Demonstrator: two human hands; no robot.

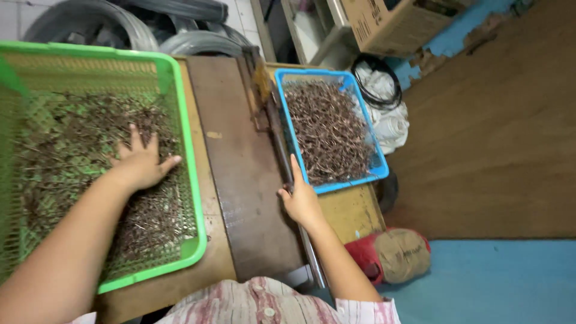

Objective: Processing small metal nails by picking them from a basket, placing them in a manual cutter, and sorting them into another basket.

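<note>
My left hand (141, 163) lies flat in the green mesh basket (186, 144), fingers spread over the heap of thin brown metal pieces (78, 150) that covers most of its floor. The grip is released: palm down, pressing on the pile, closing on nothing that I can see. To gather well from here, I judge I should curl the fingers under a loose bunch rather than rake the top, since the pieces look tangled and may snag in the mesh.

Between the two baskets runs a dark, worn metal plate (246, 180) laid along the table (351, 210), with a long bar (279, 141) at its right edge. My right hand (302, 201) rests at that edge, touching the bar, forefinger stretched along it toward the blue basket (294, 129). The other fingers are hidden beneath the hand, so I cannot tell whether they clench the bar or only lean on it. A firm hold low on the bar would serve better than a fingertip.

The blue basket, just beside the bar, holds a heap of similar brown pieces (330, 132), piled nearly to its rim. On the floor to the right lie white sacks (390, 120) and a red-and-tan bundle (399, 255).
</note>
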